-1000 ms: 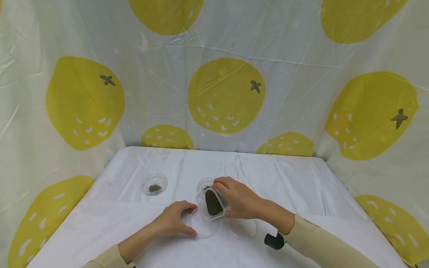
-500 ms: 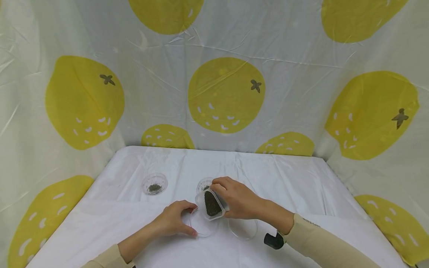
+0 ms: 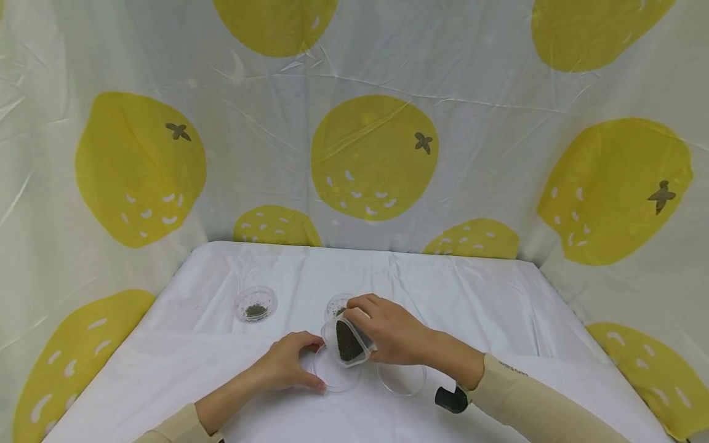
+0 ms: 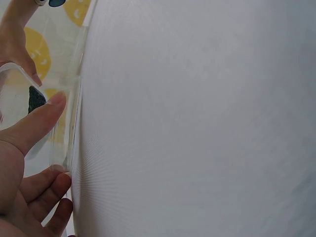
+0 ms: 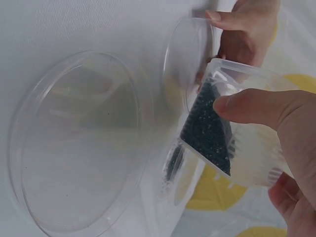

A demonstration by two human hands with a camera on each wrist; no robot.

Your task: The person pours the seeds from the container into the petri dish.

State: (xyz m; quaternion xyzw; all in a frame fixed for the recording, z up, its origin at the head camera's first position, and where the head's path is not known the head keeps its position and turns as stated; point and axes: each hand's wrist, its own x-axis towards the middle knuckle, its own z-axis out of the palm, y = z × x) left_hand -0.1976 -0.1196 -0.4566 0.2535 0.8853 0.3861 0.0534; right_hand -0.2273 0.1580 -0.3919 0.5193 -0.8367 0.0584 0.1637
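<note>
My right hand (image 3: 390, 335) grips a clear plastic tub (image 5: 256, 160), tilted to the left, its thumb on the near wall. Dark granules (image 3: 348, 341) are banked along the lower side of the tub. Below the tub's mouth lies a clear petri dish (image 3: 334, 378). My left hand (image 3: 285, 364) holds this dish at its left rim, thumb on the near side and fingers on the far side. In the left wrist view the thumb (image 4: 42, 118) and curled fingertips (image 4: 58, 185) span the dish's edge.
A second clear round dish (image 3: 402, 392) lies just right of the held one. Farther back stand a petri dish with dark granules (image 3: 256, 311) on the left and another dish (image 3: 335, 303), partly hidden behind the tub. White cloth covers the table (image 3: 471, 301); a lemon-print curtain (image 3: 482, 166) surrounds it.
The right hand and tub have shifted slightly left, the tub tipping a little more over the held dish. The left hand has stayed in place.
</note>
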